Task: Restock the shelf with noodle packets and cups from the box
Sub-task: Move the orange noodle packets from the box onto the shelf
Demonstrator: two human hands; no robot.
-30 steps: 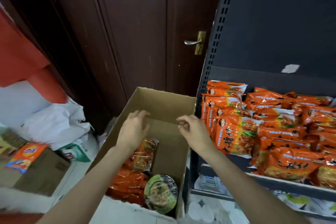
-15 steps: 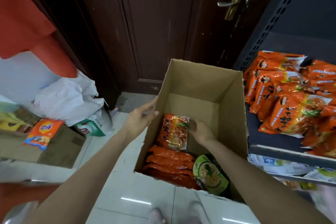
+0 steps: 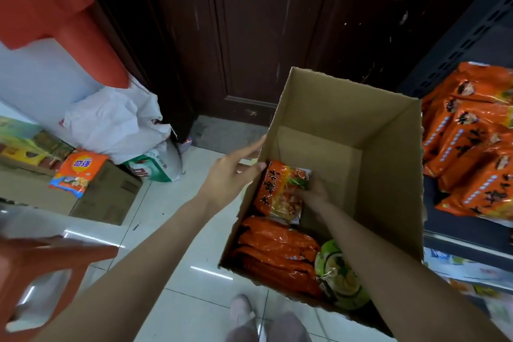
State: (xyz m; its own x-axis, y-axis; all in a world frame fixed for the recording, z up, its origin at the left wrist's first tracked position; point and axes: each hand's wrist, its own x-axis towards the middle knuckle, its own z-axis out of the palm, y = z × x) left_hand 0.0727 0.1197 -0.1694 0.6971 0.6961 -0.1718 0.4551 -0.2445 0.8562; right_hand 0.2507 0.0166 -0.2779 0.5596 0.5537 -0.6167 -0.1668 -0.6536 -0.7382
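An open cardboard box (image 3: 388,175) stands on the tiled floor. Inside it my right hand (image 3: 315,191) grips an orange noodle packet (image 3: 280,191), which stands upright against the left wall. Beneath lie more orange packets (image 3: 274,253) and a green-lidded noodle cup (image 3: 341,275). My left hand (image 3: 230,175) reaches over the box's left rim with straight fingers, its fingertips touching the packet's top left corner. The dark shelf (image 3: 466,228) at the right carries several orange noodle packets (image 3: 472,141).
A dark wooden door (image 3: 263,30) stands behind the box. At the left are a white plastic bag (image 3: 111,122), a closed carton (image 3: 105,194) with an orange packet on it, and a red stool (image 3: 41,266). My feet (image 3: 263,319) are just in front of the box.
My view tilted down toward the box. My right hand went down into the box and took hold of the upright packet; my left hand moved to the box's left rim and touches the packet.
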